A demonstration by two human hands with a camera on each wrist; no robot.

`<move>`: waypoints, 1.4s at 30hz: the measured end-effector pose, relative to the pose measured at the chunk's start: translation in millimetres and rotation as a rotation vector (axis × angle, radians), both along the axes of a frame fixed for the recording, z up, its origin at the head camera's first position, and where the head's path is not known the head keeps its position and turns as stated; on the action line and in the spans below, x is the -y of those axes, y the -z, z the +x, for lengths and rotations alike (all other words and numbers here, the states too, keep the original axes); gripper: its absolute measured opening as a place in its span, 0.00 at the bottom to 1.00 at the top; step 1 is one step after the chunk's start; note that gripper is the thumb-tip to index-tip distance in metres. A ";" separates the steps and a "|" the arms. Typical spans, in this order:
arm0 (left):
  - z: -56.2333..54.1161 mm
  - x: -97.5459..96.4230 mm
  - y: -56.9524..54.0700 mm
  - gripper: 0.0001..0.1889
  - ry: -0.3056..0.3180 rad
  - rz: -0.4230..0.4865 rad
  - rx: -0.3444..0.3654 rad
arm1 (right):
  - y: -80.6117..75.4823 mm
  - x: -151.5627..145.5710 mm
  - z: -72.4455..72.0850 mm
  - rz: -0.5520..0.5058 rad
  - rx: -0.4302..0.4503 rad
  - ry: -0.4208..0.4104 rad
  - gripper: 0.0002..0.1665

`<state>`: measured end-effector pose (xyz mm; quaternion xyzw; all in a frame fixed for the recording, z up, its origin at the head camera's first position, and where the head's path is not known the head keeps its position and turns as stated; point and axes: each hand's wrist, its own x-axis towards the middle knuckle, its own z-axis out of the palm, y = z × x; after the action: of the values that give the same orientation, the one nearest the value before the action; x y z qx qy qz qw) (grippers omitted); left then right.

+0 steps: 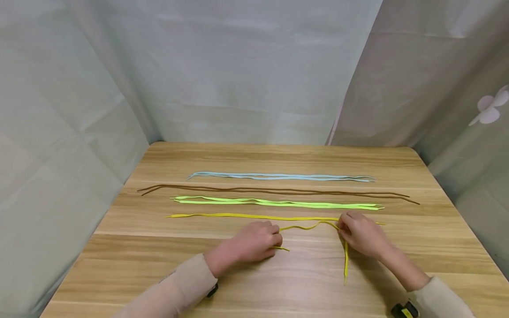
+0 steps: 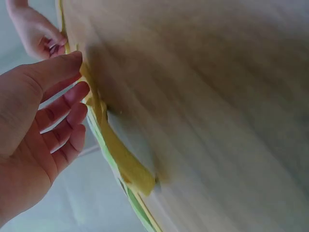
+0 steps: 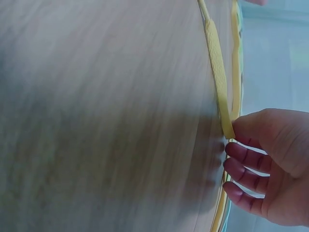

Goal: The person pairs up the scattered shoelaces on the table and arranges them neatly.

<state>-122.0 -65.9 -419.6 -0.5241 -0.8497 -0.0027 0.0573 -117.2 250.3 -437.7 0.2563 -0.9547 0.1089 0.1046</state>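
1. both grips pinch the flat yellow fabric shoelace (image 1: 314, 226): left hand (image 1: 254, 242) near one end, right hand (image 1: 359, 234) at its bend.
2. it lies on the near part of the wooden surface (image 1: 278, 282), beside the neon green lace (image 1: 278, 202).
3. looks light, limp and floppy; best pinched near the tips.

Four shoelace pairs (image 1: 278, 203) lie in parallel rows on the table (image 1: 159, 274); both hands (image 1: 254, 242) rest at the nearest row.
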 end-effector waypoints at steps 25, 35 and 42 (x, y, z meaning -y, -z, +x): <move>3.2 19.1 -25.5 0.06 -0.077 0.154 0.159 | -7.4 -2.3 -1.3 -0.064 -0.042 -0.032 0.11; -5.1 69.9 -24.6 0.08 -0.156 0.280 0.142 | -8.4 -14.7 -4.2 -0.039 -0.055 -0.011 0.11; -6.8 103.1 -25.2 0.05 -0.298 0.280 0.198 | -8.6 -21.0 -3.6 -0.045 -0.030 0.022 0.11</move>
<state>-128.8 -169.0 -394.4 -0.3769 -0.9105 -0.1638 0.0454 -120.8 271.3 -429.1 0.2449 -0.9531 0.1253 0.1260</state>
